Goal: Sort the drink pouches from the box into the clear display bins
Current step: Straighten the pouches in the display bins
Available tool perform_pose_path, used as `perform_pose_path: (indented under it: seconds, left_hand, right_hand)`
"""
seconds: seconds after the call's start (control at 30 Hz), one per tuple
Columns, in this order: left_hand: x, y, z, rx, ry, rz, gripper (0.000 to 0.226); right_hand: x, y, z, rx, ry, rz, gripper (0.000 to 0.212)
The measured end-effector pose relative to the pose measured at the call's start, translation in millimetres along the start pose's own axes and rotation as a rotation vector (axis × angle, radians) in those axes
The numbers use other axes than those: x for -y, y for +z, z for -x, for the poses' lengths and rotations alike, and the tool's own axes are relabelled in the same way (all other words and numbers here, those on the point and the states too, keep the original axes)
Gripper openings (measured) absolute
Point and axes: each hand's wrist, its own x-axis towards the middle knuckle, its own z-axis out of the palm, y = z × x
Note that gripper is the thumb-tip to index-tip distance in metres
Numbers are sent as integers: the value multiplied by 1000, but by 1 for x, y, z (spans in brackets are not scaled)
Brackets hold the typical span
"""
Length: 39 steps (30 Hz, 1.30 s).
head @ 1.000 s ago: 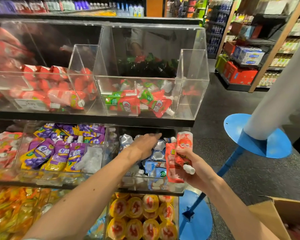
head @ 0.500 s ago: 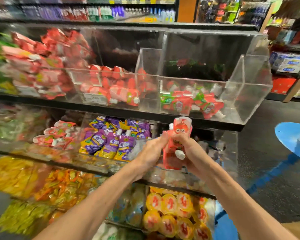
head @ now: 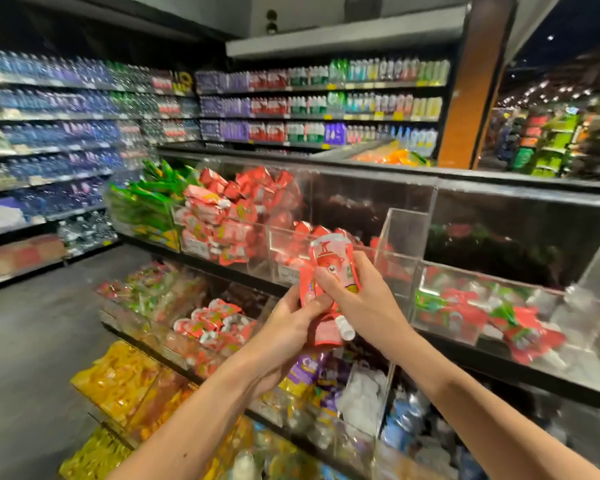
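Observation:
Both hands hold a small stack of red drink pouches (head: 333, 268) with white caps in front of the top shelf. My right hand (head: 364, 299) grips the front pouch, thumb across its face. My left hand (head: 291, 327) grips the stack from below and the left. Behind them stands a clear bin of red pouches (head: 284, 251). A clear bin with red and green pouches (head: 471, 282) lies to the right. The box is out of view.
Further left, top-shelf bins hold heaped red pouches (head: 229, 216) and green pouches (head: 146, 206). Lower bins hold red (head: 212, 323), purple (head: 309, 368), blue (head: 406, 417) and yellow (head: 118, 379) pouches. Bottled-drink shelves (head: 309, 109) line the back; grey aisle floor (head: 32, 334) lies left.
My left hand left the blue-pouch bin and joined my right hand on the red pouches. Both hands rose to the top shelf as my view swung up and left.

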Motion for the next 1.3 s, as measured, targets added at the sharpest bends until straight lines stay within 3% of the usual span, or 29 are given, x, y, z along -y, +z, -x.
perform_pose_path:
  seconds: [0.1,0.2,0.37,0.47,0.53,0.6,0.67,0.77,0.9,1.0,1.1,1.2,1.3]
  left_hand:
    - [-14,3,-2,-55,42,24,23]
    - [-21,2,-8,-26,46,56,35]
    - [-33,-5,-29,185,175,-41,37]
    - [-42,-20,-55,229,230,-130,65]
    - [-53,-35,-76,252,259,-204,66]
    - [-67,-53,-101,253,271,-263,63]
    - [-79,-66,-126,252,280,-330,58]
    - [-91,-76,-163,240,216,-393,47]
    - [-96,-76,-203,247,34,-304,29]
    - [-98,-75,-227,261,-32,-256,37]
    - [-103,-76,-245,220,-22,-234,49]
    - [-106,-82,-253,237,-64,-239,34]
    - [-106,-81,-254,264,-93,-233,22]
  right_hand:
    - [4,7,-10,-90,-87,128,45]
    - [12,16,-19,-165,-62,-26,37]
    - [29,14,-49,-143,119,-295,34]
    - [48,4,-69,-150,178,-255,24]
    - [60,-7,-83,-107,223,-246,15]
    - [69,-18,-96,-63,249,-214,25]
    - [77,-27,-107,-24,252,-90,37]
    - [88,-24,-118,52,207,127,29]
    - [94,-18,-132,-23,120,380,24]
    - [95,-18,-143,-82,85,587,32]
    - [86,-24,-152,-132,106,839,39]
    - [56,-23,-162,-86,168,1153,45]
    - [19,-18,-175,-36,250,1310,47]
